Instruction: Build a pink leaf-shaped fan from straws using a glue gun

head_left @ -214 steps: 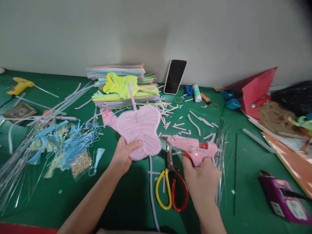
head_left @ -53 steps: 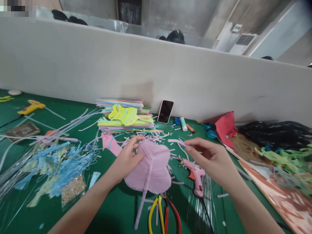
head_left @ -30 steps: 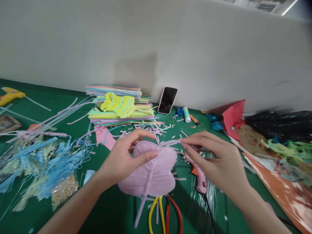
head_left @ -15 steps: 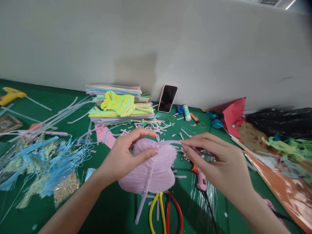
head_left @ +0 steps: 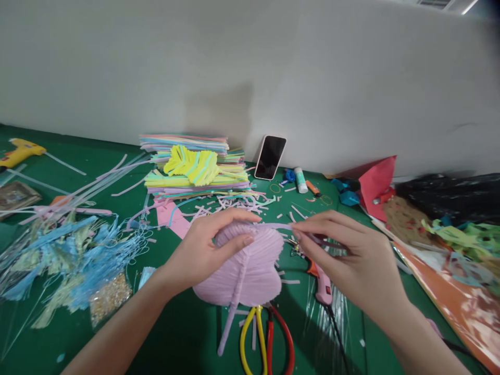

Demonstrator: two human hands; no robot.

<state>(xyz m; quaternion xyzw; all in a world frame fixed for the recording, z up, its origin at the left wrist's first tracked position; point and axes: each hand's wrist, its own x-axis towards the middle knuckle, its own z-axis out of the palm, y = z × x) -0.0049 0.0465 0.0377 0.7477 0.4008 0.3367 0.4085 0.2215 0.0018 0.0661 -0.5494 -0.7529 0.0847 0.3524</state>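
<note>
A lilac leaf made of pipe cleaners (head_left: 258,271) is held up above the table, its wrapped stem pointing down toward me. My left hand (head_left: 207,255) pinches its upper left edge between thumb and fingers. From the top of the leaf a lilac pipe cleaner (head_left: 275,226) runs out to the right. Its length is pinched between the thumb and fingertips of my right hand (head_left: 339,250). Below the leaf lie pliers with one yellow and one red handle (head_left: 269,338). A pink glue gun (head_left: 323,286) rests under my right hand.
Bundled pipe cleaners (head_left: 195,179) with a yellow leaf (head_left: 193,165) on top lie at the back. A phone (head_left: 270,157) leans on the wall beside a glue stick (head_left: 300,180). Blue tassels (head_left: 89,255) and a bead bag (head_left: 110,299) lie left; a yellow glue gun (head_left: 23,152) lies farther back.
The fingers of my left hand have shifted slightly along the leaf's top edge. My right hand keeps its pinch on the pipe cleaner. The whole view has moved a little.
</note>
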